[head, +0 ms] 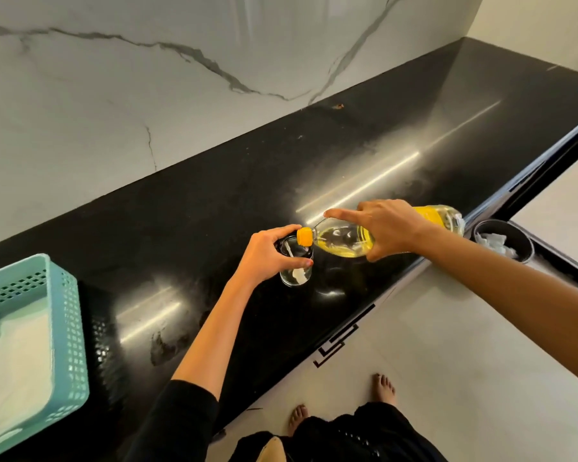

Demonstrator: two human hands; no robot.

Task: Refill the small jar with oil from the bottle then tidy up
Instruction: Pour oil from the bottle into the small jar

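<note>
Two hands are busy on the black surface point(214, 201): the left hand point(267, 253) curls its fingers round the small glass jar point(296, 275), which stands upright near the front edge. The right hand point(387, 228) grips the oil bottle point(342, 241) by its body, forefinger stretched straight, and holds it tipped almost flat with the orange cap point(305, 236) right at the jar's mouth. Far left sits a teal basket point(70, 328), and a dark bin point(528, 248) with white paper shows beyond the right wrist.
</note>
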